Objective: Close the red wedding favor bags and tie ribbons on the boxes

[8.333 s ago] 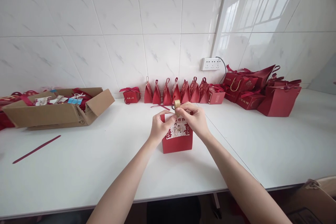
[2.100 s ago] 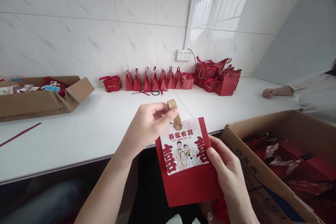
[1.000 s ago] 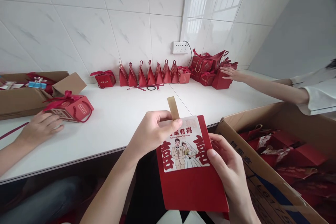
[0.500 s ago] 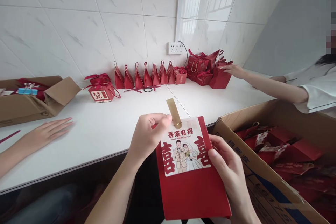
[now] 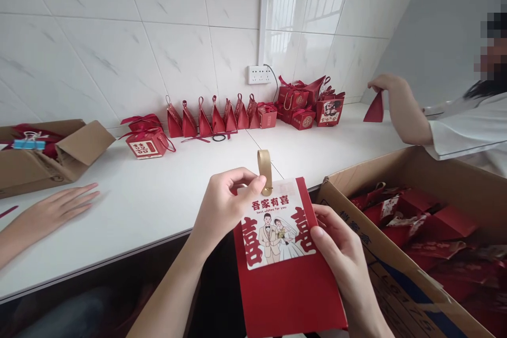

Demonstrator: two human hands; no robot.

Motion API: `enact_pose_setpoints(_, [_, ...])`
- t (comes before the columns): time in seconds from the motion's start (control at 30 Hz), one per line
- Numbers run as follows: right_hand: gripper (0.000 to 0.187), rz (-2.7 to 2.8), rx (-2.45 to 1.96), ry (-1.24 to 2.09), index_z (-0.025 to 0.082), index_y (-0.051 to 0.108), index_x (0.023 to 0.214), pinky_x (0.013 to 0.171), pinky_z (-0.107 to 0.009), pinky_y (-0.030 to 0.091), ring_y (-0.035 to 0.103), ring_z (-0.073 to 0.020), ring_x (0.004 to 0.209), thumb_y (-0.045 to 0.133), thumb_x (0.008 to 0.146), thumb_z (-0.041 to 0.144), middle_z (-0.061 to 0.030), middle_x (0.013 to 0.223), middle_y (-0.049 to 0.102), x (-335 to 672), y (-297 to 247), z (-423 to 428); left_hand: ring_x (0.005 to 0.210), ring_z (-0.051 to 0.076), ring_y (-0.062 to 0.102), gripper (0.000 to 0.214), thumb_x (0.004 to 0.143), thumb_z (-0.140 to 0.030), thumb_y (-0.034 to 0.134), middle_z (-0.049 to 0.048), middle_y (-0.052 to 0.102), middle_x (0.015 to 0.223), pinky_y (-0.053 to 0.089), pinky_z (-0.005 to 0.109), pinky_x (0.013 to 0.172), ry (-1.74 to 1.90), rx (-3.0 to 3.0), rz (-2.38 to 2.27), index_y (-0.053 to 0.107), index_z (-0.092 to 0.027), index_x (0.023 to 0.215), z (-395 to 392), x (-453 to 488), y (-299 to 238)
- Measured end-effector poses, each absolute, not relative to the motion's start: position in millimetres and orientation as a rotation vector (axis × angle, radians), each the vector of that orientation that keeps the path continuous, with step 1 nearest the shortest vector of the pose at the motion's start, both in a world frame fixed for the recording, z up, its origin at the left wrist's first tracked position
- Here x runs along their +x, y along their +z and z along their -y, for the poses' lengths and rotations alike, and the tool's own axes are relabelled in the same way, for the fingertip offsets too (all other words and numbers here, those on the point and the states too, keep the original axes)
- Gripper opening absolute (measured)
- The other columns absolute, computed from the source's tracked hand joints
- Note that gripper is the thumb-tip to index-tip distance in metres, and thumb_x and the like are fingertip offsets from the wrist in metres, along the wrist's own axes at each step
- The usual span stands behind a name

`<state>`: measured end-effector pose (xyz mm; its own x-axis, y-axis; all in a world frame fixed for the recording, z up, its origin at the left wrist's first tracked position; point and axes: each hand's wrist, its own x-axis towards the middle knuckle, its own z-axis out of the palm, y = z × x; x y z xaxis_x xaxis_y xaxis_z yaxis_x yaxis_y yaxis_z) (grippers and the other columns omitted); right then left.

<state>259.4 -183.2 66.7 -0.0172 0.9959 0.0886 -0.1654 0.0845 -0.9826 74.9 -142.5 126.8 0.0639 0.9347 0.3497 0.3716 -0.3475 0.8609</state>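
A red gift box [image 5: 291, 298] with a white printed card [image 5: 281, 264] on its front is held in front of me, over the table's near edge. The card shows a bride and groom and red characters. A gold strap [image 5: 264, 166] stands up from the box's top edge, curved into a loop. My left hand [image 5: 227, 200] is closed on the top left of the box, its thumb beside the strap's base; the fingertips are hidden behind. My right hand [image 5: 338, 248] grips the box's right edge, thumb in front and fingers behind.
Several red pointed boxes [image 5: 205, 121] line the white table [image 5: 130, 206] along the wall. Red boxes [image 5: 303, 116] are piled near a socket strip. Cardboard cartons [image 5: 85, 142] flank me, the right one [image 5: 332, 190] holding red boxes. Other people's hands [image 5: 65, 208] show at left and right.
The gold strap has gone from a straight upright strip to a curved loop. At right, another person's hand has left the pile and now holds a small red pointed box.
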Motion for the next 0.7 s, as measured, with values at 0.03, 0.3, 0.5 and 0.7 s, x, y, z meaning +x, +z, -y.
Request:
enact_pose_setpoints(0.03, [0.036,1.141,-1.012,1.242,0.022,0.064,0.101,0.058,-0.026,0.055,0.067,-0.0214,0.074,0.065,0.078,0.049,-0.0074,0.099,0.071,260,66,183,0.051,0.008,0.044,0.029,0.085,-0.037,0.058,-0.0026,0.057,0.058,0.034,0.021,0.048,1.275,1.782,-1.301,0.061,-0.017,0.063,143,75,127])
enact_pose_setpoints(0.3, [0.036,1.171,-1.035,1.207,0.021,0.066,0.101,0.059,-0.026,0.054,0.067,-0.0207,0.073,0.066,0.078,0.049,-0.0064,0.095,0.072,265,69,180,0.063,0.012,0.059,0.025,0.075,-0.04,0.069,0.0002,0.064,0.066,0.043,0.02,0.056,1.217,1.668,-1.288,0.063,-0.017,0.069,136,79,121])
enact_pose_setpoints(0.5, [0.041,0.9,-1.104,1.21,0.019,0.067,0.101,0.062,-0.028,0.053,0.068,-0.024,0.079,0.065,0.078,0.053,-0.0064,0.095,0.073,274,60,159,0.075,0.022,0.067,0.062,0.078,-0.069,0.04,0.0117,0.068,0.107,0.053,0.031,0.061,1.282,1.186,-0.952,0.063,-0.017,0.104,122,80,103])
enact_pose_setpoints(0.7, [0.041,0.443,-0.875,1.519,0.02,0.068,0.098,0.069,-0.033,0.056,0.069,-0.0217,0.075,0.058,0.081,0.055,-0.0034,0.085,0.074,284,31,126,0.115,0.028,0.057,0.072,0.072,-0.05,0.07,0.0088,0.051,0.138,0.049,0.035,0.094,1.144,1.39,-0.796,0.043,-0.029,0.136,145,112,77])
